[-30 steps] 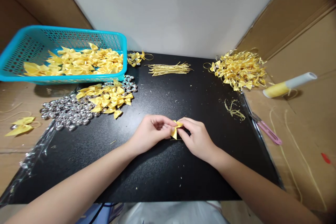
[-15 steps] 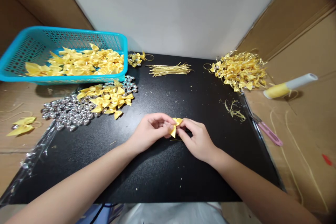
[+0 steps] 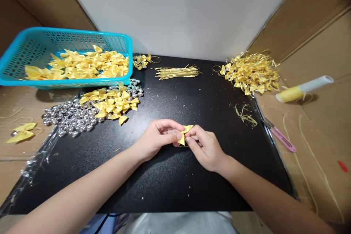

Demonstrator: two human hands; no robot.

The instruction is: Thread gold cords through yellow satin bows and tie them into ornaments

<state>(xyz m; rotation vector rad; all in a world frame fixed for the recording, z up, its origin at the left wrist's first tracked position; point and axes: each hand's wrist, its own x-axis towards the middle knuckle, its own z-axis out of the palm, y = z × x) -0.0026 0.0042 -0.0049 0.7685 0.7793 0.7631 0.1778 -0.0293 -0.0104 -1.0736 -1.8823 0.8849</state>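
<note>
Both my hands meet over the middle of the black mat [image 3: 170,179]. My left hand [image 3: 157,139] and my right hand [image 3: 204,146] pinch one small yellow ribbon bow [image 3: 183,134] between their fingertips, just above the mat. The fingers of both hands are curled closed around the bow. A loose pile of yellow bows [image 3: 113,102] lies to the left beside a heap of silver beads [image 3: 71,117]. A bundle of gold wire pieces [image 3: 177,72] lies at the back of the mat.
A blue plastic basket [image 3: 33,44] holding yellow bows stands at the back left. A pile of bows with gold loops [image 3: 252,73] sits at the back right. Pink snips [image 3: 281,137] and a yellow-and-white tube [image 3: 303,88] lie on the cardboard at the right. One bow [image 3: 22,131] lies at far left.
My hands stay together on the bow. The right hand has shifted slightly toward me and its fingers have reworked their pinch; the bow has tilted a little.
</note>
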